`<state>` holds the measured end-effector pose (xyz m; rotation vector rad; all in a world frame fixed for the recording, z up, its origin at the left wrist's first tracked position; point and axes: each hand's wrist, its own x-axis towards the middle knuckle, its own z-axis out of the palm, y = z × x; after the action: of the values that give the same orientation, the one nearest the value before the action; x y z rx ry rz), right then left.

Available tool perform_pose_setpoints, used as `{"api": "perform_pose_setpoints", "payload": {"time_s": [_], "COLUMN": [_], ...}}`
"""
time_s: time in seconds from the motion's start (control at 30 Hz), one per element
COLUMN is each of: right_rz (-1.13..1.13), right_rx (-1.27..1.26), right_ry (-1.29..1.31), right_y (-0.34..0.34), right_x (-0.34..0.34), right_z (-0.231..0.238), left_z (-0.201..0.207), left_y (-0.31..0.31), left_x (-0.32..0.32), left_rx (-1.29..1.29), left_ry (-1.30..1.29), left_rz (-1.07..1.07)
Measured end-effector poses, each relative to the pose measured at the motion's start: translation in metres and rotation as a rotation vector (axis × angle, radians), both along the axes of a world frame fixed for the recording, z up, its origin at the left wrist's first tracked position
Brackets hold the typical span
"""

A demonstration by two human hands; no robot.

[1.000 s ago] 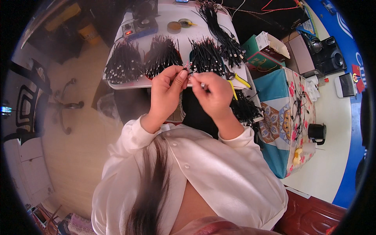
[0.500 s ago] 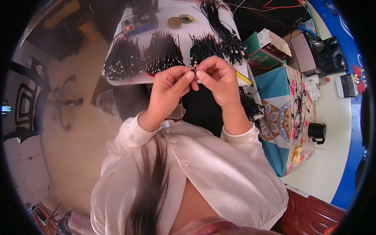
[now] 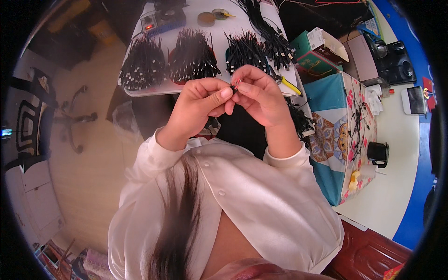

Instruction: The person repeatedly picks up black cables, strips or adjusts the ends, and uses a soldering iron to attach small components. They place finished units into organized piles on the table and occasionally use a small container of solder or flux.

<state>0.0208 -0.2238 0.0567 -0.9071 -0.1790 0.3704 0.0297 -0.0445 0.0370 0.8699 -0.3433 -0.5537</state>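
In front of my chest, just off the table's near edge, my left hand (image 3: 201, 103) pinches the end of a thin black cable (image 3: 234, 88) between thumb and forefinger. Fine red and pale wires (image 3: 239, 83) stick out of that end. Thumb and forefinger of my right hand (image 3: 265, 97) close on those wires, while its other fingers curl loosely. Most of the cable is hidden by my hands. Beyond them, three bundles of black cables with small pale plugs stand side by side: a left bundle (image 3: 141, 65), a middle bundle (image 3: 191, 57) and a right bundle (image 3: 245, 52).
The white table (image 3: 221, 39) also holds a small device with a red light (image 3: 148, 27), a round tin (image 3: 206, 19) and a longer cable bundle (image 3: 275, 49). A yellow-handled hand tool (image 3: 291, 86) lies at its right edge. Further right are an open green box (image 3: 317, 51) and a cloth-covered stand (image 3: 326, 121).
My right hand's fingers have shifted and opened out a little around the wires. My left hand keeps its pinch on the cable. The whole view has moved slightly.
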Motion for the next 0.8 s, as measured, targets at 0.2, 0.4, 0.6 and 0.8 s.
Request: {"api": "perform_pose_setpoints", "payload": {"time_s": [0.2,0.4,0.6,0.8], "right_rz": [0.214,0.265,0.333,0.399], "right_rx": [0.140,0.048,-0.159,-0.193], "right_ry": [0.123,0.169,0.155,0.155], "right_y": [-0.007,-0.012,-0.018,-0.028], "right_x": [0.003,0.002,0.003,0.010], "right_z": [-0.004,-0.005,-0.002,-0.004], "left_z": [0.005,0.005,0.005,0.004], "left_y": [0.001,0.004,0.005,0.001], "left_x": [-0.009,-0.008,-0.009,-0.011], "left_rx": [0.113,0.075,0.116,0.115], "left_ry": [-0.092,-0.098,-0.061,0.005], "left_rz": [-0.042,-0.110,-0.161,-0.161]}}
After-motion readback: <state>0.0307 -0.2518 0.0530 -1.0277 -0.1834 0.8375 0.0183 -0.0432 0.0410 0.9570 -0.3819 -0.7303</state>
